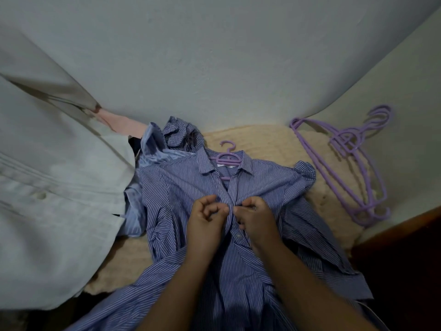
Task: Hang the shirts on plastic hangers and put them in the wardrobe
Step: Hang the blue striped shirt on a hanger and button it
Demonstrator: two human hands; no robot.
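Both hands, left hand [207, 212] and right hand [253, 215], pinch the striped shirt [229, 266] placket at frame centre, apparently buttoning it over the hanger [228, 158]; tugging could slide a shoulder off.

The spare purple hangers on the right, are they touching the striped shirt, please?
Apart. The head view shows bare cream blanket between the spare hangers and the striped shirt.

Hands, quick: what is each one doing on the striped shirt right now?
Left hand: fingers curled, pinching the placket of the striped shirt.
Right hand: pinching the opposite placket edge at a button.
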